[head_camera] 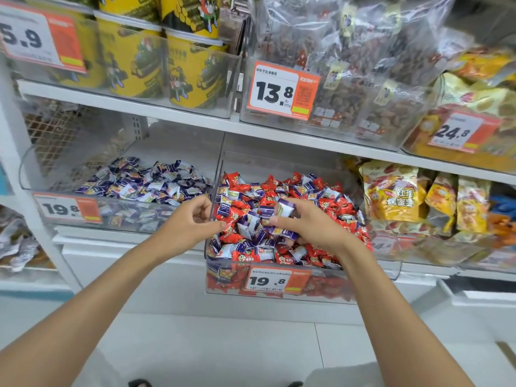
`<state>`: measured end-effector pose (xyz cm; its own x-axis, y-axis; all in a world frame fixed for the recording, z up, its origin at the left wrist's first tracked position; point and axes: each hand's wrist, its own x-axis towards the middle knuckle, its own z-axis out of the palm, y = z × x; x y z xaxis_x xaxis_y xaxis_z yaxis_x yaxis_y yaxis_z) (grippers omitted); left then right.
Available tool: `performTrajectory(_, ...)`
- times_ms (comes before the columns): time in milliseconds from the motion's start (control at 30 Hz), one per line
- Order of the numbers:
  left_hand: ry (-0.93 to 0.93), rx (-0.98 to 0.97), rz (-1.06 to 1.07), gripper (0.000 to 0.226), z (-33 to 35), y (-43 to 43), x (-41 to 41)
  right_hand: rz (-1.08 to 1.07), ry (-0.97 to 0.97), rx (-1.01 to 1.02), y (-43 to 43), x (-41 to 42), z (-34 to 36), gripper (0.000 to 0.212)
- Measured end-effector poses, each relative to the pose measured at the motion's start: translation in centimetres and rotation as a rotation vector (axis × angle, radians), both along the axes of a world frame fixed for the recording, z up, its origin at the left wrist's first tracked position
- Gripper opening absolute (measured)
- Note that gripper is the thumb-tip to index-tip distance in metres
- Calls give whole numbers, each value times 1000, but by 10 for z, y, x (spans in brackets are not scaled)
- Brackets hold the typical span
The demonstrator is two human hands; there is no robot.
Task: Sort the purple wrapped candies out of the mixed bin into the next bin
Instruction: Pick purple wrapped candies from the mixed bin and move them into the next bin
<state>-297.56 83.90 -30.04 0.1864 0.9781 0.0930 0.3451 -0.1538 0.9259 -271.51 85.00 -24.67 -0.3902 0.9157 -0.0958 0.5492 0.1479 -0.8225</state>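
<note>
From the head camera we see our right hand [305, 223] over the middle of the mixed bin [223, 287], thumb and fingertips pinching a purple candy [285, 208] just above the heap. More purple candies [251, 225] lie among red candies [242, 204] there. Our left hand [192, 222] hovers at that bin's left wall with its fingers curled inward; we cannot tell whether it holds anything. The next bin [125, 198], just left, holds only purple-wrapped ones.
</note>
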Motion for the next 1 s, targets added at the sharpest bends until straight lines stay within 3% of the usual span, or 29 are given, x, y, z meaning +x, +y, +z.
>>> performTrajectory(67, -29, -13, -6, 62, 2, 0, 0, -60, 71, -55, -2, 5, -1, 12)
performTrajectory(167, -64, 9, 8, 49, 4, -1, 2, -97, 191, -107, -3, 12, -3, 37)
performTrajectory(233, -27, 102, 63, 39, 10, -5, 7, -93, 200, -56, -6, 16, -2, 37)
performTrajectory(300, 107, 271, 142, 38, 21, -8, 15, -145, 194, -13, -7, 20, 2, 33)
performTrajectory(400, 475, 552, 124, 25, 39, -3, 37, -221, 186, 40, 0, 28, 0, 38)
performTrajectory(467, 684, 516, -16, 21, 46, 6, 54, -252, 166, 77, 0, 31, 1, 40)
performTrajectory(567, 1170, 337, -124, 79, 47, 26, 71, -203, 142, 126, 0, 38, 3, 26)
performTrajectory(633, 1316, 227, -163, 97, 46, 35, 81, -186, 144, 143, 1, 40, 3, 23)
performTrajectory(800, 1265, 59, -280, 97, 29, 36, 103, -214, 114, 136, 6, 46, -3, 30)
performTrajectory(1000, 943, 95, -308, 42, 48, 45, 87, -229, 87, 110, 7, 63, -11, 43)
